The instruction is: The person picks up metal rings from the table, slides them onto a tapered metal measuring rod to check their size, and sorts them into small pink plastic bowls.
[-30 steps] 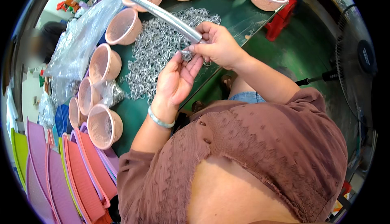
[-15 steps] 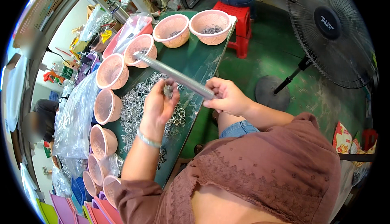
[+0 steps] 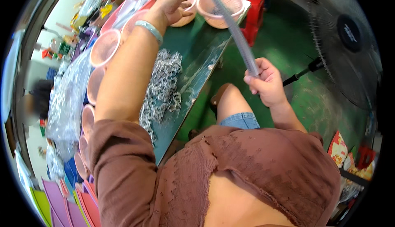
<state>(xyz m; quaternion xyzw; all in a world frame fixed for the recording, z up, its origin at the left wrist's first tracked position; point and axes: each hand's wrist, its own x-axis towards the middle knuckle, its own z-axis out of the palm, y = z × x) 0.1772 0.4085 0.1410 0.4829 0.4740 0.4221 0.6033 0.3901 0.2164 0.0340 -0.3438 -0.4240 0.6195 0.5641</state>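
My right hand is closed around the lower end of a grey ring mandrel, a long tapered stick with fine marks, tilted up and to the left. Far forward, my left hand reaches over the near side of a pink bowl, fingers apart, and I see nothing held in it. A bracelet circles that wrist. Below my left forearm a heap of silver-coloured metal rings lies on the green table, partly hidden by the arm.
Another pink bowl with small metal pieces stands at the table's far corner. More pink bowls line the left side beside clear plastic bags. A red stool stands beyond the table; a standing fan is at the right.
My left hand has moved from above the rings forward to the far bowls, and its fingers have spread. My right hand has shifted right, and the mandrel now points more steeply upward.
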